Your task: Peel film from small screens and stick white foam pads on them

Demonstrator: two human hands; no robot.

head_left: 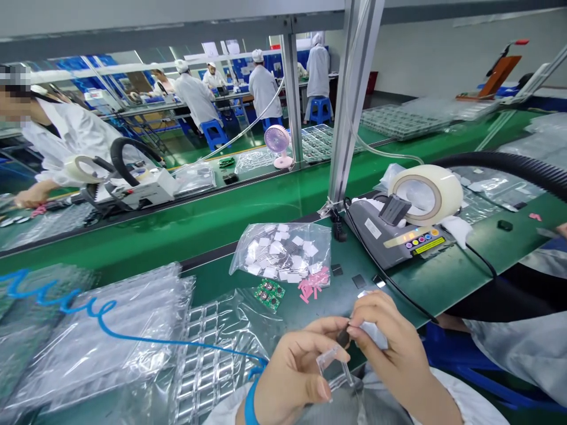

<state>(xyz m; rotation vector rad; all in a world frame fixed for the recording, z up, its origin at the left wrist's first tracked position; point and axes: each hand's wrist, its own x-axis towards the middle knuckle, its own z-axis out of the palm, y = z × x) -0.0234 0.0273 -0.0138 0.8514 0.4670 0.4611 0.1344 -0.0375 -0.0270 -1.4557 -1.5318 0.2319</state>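
Low in the view, my left hand (295,372) is closed on a small clear plastic frame (328,358), held between thumb and fingers. A blue wrist strap (251,404) circles that wrist. My right hand (394,351) pinches the edge of a small dark grey piece (342,338) that lies between both hands' fingertips; its far side is hidden. A whitish, sheet-like item (375,334) shows behind the right fingers. Beyond my hands lie pink strips (313,284), green circuit boards (270,293) and a clear bag (280,252) of white and grey squares.
A tape dispenser (376,242) with a large tape roll (425,195) stands right, its black cable (410,304) crossing the bench. Clear trays (199,366) and bagged stacks (110,330) lie left. A metal post (352,100) rises ahead. Another person's sleeve (522,348) is at right.
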